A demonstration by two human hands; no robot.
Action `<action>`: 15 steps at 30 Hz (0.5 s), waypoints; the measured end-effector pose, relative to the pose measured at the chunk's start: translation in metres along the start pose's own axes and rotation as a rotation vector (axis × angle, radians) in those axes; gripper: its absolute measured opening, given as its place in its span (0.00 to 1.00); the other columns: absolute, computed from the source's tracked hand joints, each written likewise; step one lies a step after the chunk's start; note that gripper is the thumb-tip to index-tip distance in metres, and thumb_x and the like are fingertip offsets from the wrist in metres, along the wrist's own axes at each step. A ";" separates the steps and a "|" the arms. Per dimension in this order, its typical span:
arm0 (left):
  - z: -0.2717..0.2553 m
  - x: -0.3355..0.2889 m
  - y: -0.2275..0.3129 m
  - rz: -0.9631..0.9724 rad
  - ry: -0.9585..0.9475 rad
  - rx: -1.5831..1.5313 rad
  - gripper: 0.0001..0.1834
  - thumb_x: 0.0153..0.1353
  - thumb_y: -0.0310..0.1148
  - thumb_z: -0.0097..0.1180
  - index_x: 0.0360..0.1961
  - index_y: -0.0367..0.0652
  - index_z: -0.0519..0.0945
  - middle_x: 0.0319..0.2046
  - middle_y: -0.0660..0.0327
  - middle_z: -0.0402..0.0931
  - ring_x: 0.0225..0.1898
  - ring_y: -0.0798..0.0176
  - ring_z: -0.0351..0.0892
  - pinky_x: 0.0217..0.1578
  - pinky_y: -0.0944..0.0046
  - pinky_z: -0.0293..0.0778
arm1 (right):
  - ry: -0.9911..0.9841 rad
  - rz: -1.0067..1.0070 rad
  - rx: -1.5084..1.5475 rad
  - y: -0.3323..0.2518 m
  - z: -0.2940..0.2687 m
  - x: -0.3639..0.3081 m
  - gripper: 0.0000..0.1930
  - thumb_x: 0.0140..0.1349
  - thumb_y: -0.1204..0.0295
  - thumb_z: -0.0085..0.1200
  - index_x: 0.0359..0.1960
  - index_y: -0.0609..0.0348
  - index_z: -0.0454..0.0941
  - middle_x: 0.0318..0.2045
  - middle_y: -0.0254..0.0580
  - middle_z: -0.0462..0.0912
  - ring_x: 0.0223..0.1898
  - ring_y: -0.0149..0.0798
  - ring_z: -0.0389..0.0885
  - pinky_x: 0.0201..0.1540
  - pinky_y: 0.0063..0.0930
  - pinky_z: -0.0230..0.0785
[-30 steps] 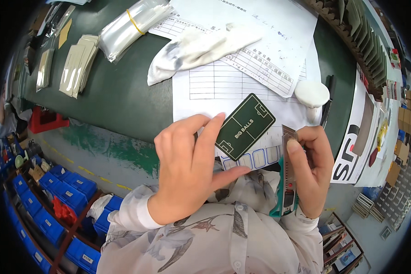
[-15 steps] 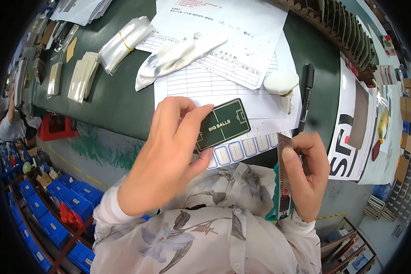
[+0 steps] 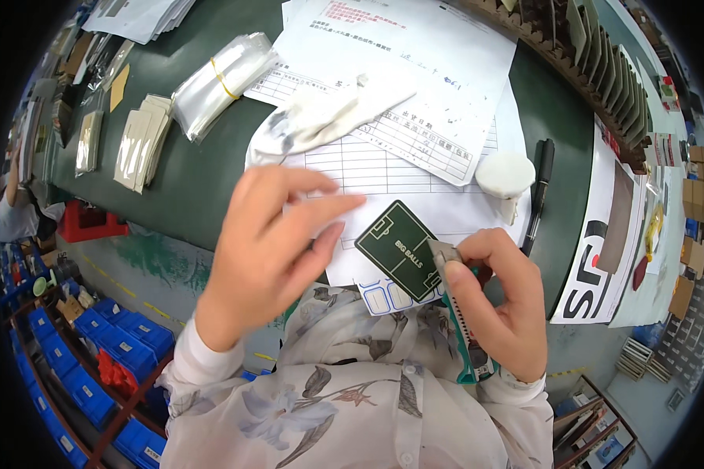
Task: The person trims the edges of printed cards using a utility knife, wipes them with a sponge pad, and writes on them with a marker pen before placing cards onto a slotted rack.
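The right hand (image 3: 502, 301) is wrapped around a teal-handled utility knife (image 3: 460, 316), thumb and fingers pinching it near the metal blade, and the blade tip sits right at the edge of a small dark green card (image 3: 396, 249), a flat rounded-corner rectangle with thin white lines printed on it like a sports pitch. Can't tell if that hand also grips the card or if the card just rests against the blade. The left hand (image 3: 274, 242) floats just left of the card, fingers loosely spread and slightly curled, holding nothing that I can see; whether a fingertip touches the card is hard to make out. Under all this are white paper forms (image 3: 414, 102) with printed grids, lying on a matte dark green table (image 3: 188, 187). A crumpled white cloth glove (image 3: 321, 117) lies on the papers, a smooth white round-topped thing (image 3: 505, 176) stands to the right beside a black pen (image 3: 538, 195), and far left there's a bundle of clear plastic bags (image 3: 219, 82) with a rubber band. The knife's lower end is partly hidden by the floral sleeve.
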State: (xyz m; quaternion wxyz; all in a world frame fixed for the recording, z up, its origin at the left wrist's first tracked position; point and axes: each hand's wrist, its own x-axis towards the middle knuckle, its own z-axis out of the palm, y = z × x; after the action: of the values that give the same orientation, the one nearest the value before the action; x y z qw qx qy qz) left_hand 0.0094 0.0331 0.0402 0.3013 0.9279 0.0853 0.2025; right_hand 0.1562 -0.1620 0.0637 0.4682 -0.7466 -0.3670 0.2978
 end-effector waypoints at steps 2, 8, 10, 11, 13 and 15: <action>0.011 -0.015 -0.002 0.052 0.047 0.048 0.19 0.42 0.21 0.64 0.39 0.45 0.86 0.38 0.59 0.76 0.38 0.56 0.73 0.35 0.62 0.69 | -0.078 0.035 -0.048 -0.004 0.004 0.009 0.04 0.56 0.80 0.56 0.30 0.62 0.73 0.22 0.43 0.71 0.23 0.42 0.66 0.27 0.32 0.59; 0.029 -0.031 -0.012 0.192 0.135 0.127 0.20 0.34 0.23 0.66 0.35 0.50 0.88 0.37 0.64 0.76 0.35 0.60 0.73 0.33 0.64 0.67 | -0.215 -0.070 -0.211 -0.006 0.010 0.033 0.05 0.55 0.79 0.56 0.30 0.59 0.72 0.21 0.40 0.70 0.23 0.43 0.68 0.29 0.35 0.57; 0.030 -0.030 -0.015 0.199 0.144 0.133 0.19 0.36 0.23 0.65 0.35 0.50 0.87 0.37 0.65 0.75 0.34 0.63 0.73 0.30 0.65 0.67 | -0.249 -0.088 -0.236 -0.005 0.012 0.038 0.05 0.54 0.80 0.56 0.30 0.62 0.72 0.22 0.40 0.71 0.23 0.40 0.67 0.27 0.32 0.57; 0.031 -0.030 -0.015 0.216 0.153 0.143 0.18 0.38 0.24 0.63 0.36 0.49 0.86 0.36 0.67 0.74 0.33 0.65 0.72 0.28 0.67 0.66 | -0.276 -0.111 -0.259 -0.006 0.012 0.040 0.04 0.54 0.81 0.56 0.29 0.64 0.73 0.23 0.39 0.71 0.24 0.37 0.66 0.26 0.29 0.57; 0.031 -0.031 -0.015 0.205 0.160 0.146 0.19 0.37 0.24 0.63 0.36 0.49 0.86 0.36 0.67 0.74 0.33 0.66 0.72 0.28 0.68 0.66 | -0.289 -0.107 -0.278 -0.006 0.013 0.042 0.05 0.53 0.82 0.56 0.29 0.64 0.73 0.23 0.40 0.70 0.23 0.38 0.66 0.26 0.29 0.57; 0.032 -0.030 -0.014 0.197 0.170 0.151 0.19 0.36 0.24 0.63 0.36 0.49 0.86 0.36 0.68 0.73 0.33 0.66 0.72 0.28 0.68 0.66 | -0.302 -0.107 -0.299 -0.007 0.014 0.042 0.05 0.52 0.82 0.56 0.29 0.63 0.73 0.22 0.40 0.70 0.23 0.39 0.66 0.26 0.30 0.57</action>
State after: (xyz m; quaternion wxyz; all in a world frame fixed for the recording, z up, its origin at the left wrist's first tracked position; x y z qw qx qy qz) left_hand -0.0046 0.0192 -0.0019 0.2012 0.9313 0.0340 0.3019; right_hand 0.1671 -0.1184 0.0604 0.3072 -0.7340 -0.5123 0.3231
